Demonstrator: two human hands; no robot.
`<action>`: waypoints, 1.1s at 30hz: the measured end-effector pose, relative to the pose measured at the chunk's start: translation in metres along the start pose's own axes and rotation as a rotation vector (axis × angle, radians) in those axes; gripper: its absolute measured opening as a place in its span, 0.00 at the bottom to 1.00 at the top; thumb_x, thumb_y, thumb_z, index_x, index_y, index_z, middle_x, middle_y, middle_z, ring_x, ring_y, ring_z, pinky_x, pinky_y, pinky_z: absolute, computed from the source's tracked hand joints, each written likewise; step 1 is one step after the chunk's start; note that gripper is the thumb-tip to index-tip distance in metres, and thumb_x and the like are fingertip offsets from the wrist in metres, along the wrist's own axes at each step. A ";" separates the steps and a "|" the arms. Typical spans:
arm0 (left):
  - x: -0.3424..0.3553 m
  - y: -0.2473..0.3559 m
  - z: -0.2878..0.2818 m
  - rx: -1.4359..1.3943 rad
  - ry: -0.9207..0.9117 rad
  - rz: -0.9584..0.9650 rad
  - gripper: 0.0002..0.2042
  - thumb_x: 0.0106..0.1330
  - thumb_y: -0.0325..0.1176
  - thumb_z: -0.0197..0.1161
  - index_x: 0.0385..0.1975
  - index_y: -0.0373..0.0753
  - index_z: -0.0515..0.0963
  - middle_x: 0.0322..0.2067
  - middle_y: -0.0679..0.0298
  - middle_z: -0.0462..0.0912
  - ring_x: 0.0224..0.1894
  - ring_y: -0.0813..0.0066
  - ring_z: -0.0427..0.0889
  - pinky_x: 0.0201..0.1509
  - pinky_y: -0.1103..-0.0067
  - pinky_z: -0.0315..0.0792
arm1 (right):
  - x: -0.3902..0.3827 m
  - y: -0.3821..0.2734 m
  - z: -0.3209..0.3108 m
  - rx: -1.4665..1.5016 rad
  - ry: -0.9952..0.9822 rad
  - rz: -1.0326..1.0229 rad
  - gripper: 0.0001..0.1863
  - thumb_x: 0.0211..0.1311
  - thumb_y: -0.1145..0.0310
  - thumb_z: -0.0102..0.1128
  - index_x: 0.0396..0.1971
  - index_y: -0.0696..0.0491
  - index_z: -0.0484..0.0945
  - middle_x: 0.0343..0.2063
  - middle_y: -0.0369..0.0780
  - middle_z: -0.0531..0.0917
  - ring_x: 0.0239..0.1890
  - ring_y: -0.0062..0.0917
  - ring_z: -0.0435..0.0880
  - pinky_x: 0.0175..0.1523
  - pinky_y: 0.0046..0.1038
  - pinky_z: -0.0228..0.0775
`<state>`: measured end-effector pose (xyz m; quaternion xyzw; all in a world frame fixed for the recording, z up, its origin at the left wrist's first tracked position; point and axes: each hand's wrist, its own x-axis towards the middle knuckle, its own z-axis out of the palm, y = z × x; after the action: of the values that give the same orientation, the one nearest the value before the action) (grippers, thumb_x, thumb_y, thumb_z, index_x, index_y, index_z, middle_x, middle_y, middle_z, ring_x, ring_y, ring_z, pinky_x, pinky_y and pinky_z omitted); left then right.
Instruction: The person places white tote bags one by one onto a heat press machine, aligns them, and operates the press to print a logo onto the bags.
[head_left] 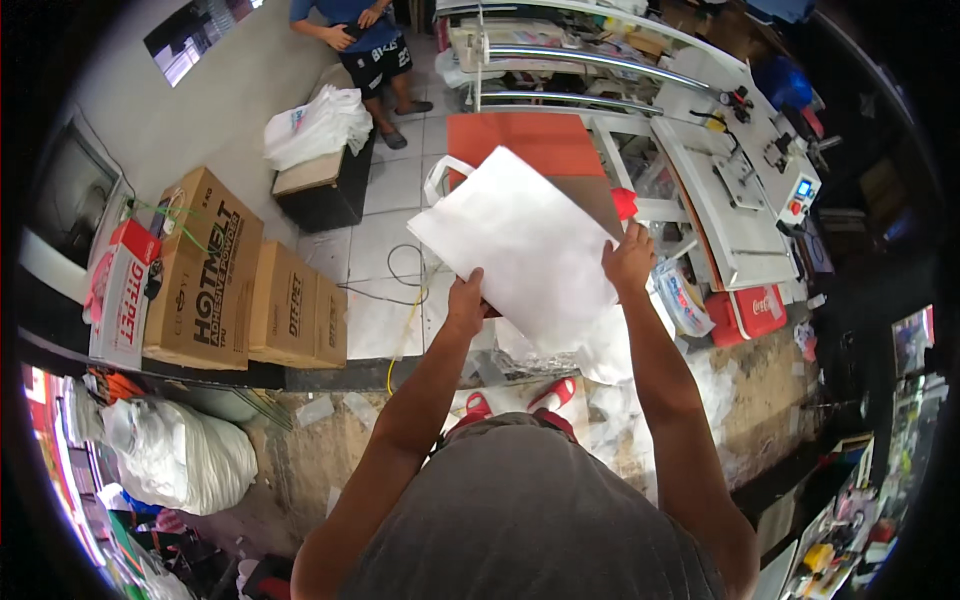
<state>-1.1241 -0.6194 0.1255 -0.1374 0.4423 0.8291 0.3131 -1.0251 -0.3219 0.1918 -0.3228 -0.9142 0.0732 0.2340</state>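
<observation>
Both my hands grasp the white bag (525, 240): my left hand (466, 302) pinches its lower left edge, my right hand (629, 258) its right edge. It slants in front of me, its far corner overlapping the orange-red panel (520, 130), 1 handle loop (437, 180) jutting out left. On that side, tiled floor (378, 325) spreads toward the brown cartons (300, 305), a black cable (392, 268) looping across. Rightward is tighter: the white machine (735, 185) stands near my right hand.
</observation>
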 end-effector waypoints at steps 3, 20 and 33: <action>-0.008 -0.006 0.010 -0.024 -0.031 0.100 0.22 0.71 0.27 0.57 0.64 0.36 0.64 0.56 0.54 0.77 0.55 0.58 0.80 0.56 0.65 0.79 | -0.028 -0.009 0.004 0.022 -0.003 -0.070 0.37 0.57 0.56 0.68 0.65 0.55 0.67 0.65 0.52 0.68 0.66 0.51 0.67 0.62 0.55 0.66; -0.064 0.245 0.270 1.413 -0.413 0.995 0.38 0.59 0.34 0.61 0.72 0.33 0.59 0.66 0.40 0.69 0.68 0.49 0.70 0.71 0.70 0.64 | -0.002 -0.020 -0.148 0.356 0.205 -0.347 0.39 0.54 0.69 0.72 0.67 0.56 0.67 0.70 0.52 0.64 0.72 0.53 0.60 0.72 0.48 0.56; -0.065 0.046 0.126 2.094 -0.677 1.216 0.20 0.57 0.30 0.63 0.52 0.37 0.77 0.45 0.57 0.76 0.47 0.57 0.79 0.44 0.64 0.78 | -0.058 -0.019 -0.074 -0.080 -0.318 -0.408 0.34 0.43 0.75 0.64 0.58 0.48 0.77 0.44 0.41 0.84 0.57 0.36 0.77 0.66 0.52 0.58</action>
<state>-1.0973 -0.5604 0.2600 0.6214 0.7764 0.0844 -0.0627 -0.9611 -0.3742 0.2399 -0.1251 -0.9878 0.0381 0.0842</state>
